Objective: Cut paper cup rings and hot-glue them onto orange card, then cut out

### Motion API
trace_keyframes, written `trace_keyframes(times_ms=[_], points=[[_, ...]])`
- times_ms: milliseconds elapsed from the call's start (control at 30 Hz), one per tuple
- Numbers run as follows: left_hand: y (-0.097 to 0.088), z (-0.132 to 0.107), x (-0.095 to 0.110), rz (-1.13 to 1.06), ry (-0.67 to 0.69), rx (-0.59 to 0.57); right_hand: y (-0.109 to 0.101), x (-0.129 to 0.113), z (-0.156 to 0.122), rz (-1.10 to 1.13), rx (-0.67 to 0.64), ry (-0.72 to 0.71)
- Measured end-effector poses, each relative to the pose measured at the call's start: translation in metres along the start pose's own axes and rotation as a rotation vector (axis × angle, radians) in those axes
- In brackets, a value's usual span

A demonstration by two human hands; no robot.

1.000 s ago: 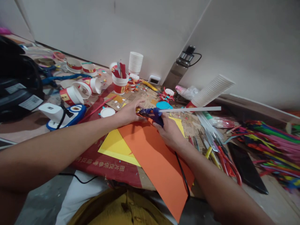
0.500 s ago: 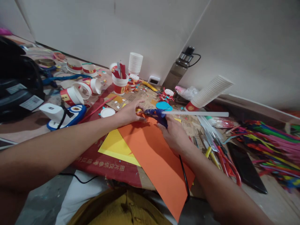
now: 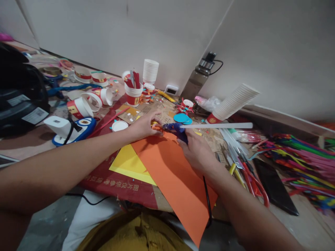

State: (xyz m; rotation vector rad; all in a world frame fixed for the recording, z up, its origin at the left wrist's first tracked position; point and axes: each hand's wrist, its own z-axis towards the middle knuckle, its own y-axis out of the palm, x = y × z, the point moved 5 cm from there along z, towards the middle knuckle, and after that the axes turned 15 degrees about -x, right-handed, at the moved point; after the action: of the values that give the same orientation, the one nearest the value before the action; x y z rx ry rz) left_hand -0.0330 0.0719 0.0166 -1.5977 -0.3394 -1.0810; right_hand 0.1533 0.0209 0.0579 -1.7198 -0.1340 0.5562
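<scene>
I see the right hand, fingers clamped on a glue gun; slipping toward nine o'clock could burn the left hand, fingers pinched on an orange strip.

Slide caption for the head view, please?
Right hand holds a blue plastic glue gun with a long white stick, its nozzle near the left hand, above orange rectangular paper.

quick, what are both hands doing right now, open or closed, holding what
Left hand: partly curled at a small orange piece; exact grip cannot be told.
Right hand: closed, holding the blue glue gun.
</scene>
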Motion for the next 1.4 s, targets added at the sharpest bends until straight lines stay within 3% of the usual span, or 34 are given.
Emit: trace_keyframes(times_ms=[400, 533, 633, 733, 867, 1100, 1400], points=[[0.000, -0.004, -0.003, -0.031, 0.010, 0.018, -0.009, 0.010, -0.001, 0.105, 0.065, -0.034], [-0.017, -0.008, 0.005, -0.049, -0.001, 0.095, -0.010, 0.012, -0.002, 0.155, 0.080, -0.057], [-0.036, -0.013, 0.003, 0.111, -0.146, 0.137, -0.012, 0.014, -0.003, 0.190, 0.097, -0.070], [-0.040, -0.016, -0.001, 0.321, -0.286, -0.040, -0.013, 0.014, -0.005, 0.194, 0.105, -0.072], [-0.032, -0.018, 0.004, 0.494, -0.322, -0.238, -0.012, 0.011, -0.006, 0.208, 0.101, -0.097], [-0.028, -0.011, 0.008, 0.642, -0.389, -0.341, -0.011, 0.013, -0.006, 0.228, 0.081, -0.058], [-0.033, -0.001, -0.004, 0.633, -0.383, -0.345, -0.007, 0.015, -0.004, 0.221, 0.108, -0.105]])
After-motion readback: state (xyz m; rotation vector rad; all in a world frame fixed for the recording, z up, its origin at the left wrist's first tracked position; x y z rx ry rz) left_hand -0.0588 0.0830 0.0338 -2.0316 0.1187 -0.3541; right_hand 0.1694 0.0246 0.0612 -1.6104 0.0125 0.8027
